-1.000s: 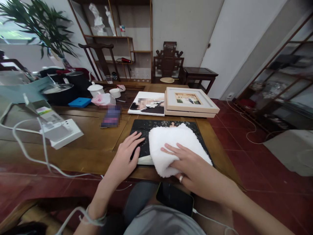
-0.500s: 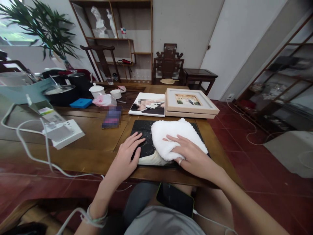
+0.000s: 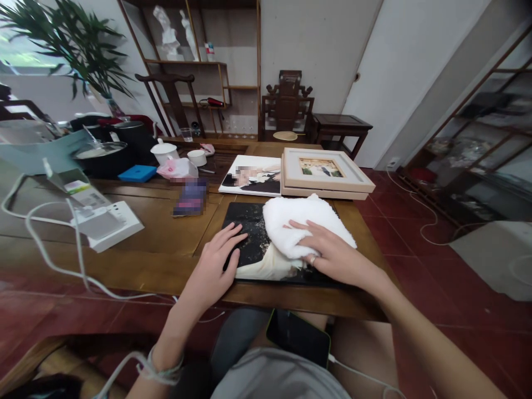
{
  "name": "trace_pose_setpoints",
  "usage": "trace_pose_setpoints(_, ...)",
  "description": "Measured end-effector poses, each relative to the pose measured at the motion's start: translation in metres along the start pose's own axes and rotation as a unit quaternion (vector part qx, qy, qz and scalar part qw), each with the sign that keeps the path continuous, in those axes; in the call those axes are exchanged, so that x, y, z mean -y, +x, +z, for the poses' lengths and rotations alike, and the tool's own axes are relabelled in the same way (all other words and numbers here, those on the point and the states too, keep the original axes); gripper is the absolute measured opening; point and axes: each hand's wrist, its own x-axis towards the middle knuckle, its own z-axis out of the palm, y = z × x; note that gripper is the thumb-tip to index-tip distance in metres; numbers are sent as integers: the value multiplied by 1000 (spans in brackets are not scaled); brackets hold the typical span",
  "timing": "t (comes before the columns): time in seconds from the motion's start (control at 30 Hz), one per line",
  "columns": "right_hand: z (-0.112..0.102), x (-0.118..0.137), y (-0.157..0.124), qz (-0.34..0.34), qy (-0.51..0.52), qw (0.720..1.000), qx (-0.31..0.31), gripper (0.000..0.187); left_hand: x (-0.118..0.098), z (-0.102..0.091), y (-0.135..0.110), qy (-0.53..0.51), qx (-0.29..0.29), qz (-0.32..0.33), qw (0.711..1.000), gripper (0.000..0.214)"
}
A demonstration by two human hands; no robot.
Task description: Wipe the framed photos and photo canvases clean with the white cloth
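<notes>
A dark, flat panel (image 3: pixel 243 213) with pale specks and a cream-coloured area (image 3: pixel 266 266) along its near side lies at the table's front edge. On its left edge rests my left hand (image 3: pixel 218 257), fingers spread and holding nothing. My right hand (image 3: pixel 328 249), with a ring on one finger, presses down on a bunched white towel (image 3: pixel 297 213) and grips its near part. The towel covers the panel's right half, so what is beneath it is hidden.
Behind the panel lie a photo print (image 3: pixel 251 180) and a stacked picture frame (image 3: pixel 328 172). To the left are a patterned dark item (image 3: pixel 191 198), a blue box (image 3: pixel 137 173), an opened white box (image 3: pixel 116 224) and a white cable (image 3: pixel 78 244). A phone (image 3: pixel 297 338) rests on my lap.
My right hand and the white towel have slid away from me and slightly right, uncovering more of the panel's cream-coloured area. My left hand stays in place.
</notes>
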Motion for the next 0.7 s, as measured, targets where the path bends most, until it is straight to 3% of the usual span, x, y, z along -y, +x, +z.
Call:
trace_pose_setpoints(0.17, -4, -26, 7, 39, -51, 997, -29, 35, 1, 1, 0, 1, -2, 2, 1000, 35)
trace_pose_setpoints(0.27, -1, -25, 8, 50, -76, 995, -38, 40, 1, 0, 1, -5, -6, 4, 1000, 35)
trace_pose_setpoints(0.47, 13, 21, -6, 64, -95, 993, -30, 43, 1, 1, 0, -7, -9, 4, 1000, 35)
trace_pose_setpoints(0.6, 17, 55, -17, 4, -57, 998, 39, 45, 1, 1, 1, -4, -8, 8, 1000, 35)
trace_pose_setpoints(0.7, 13, 61, -18, -18, -21, 997, 77, 45, 1, 1, 1, -1, -4, 8, 1000, 35)
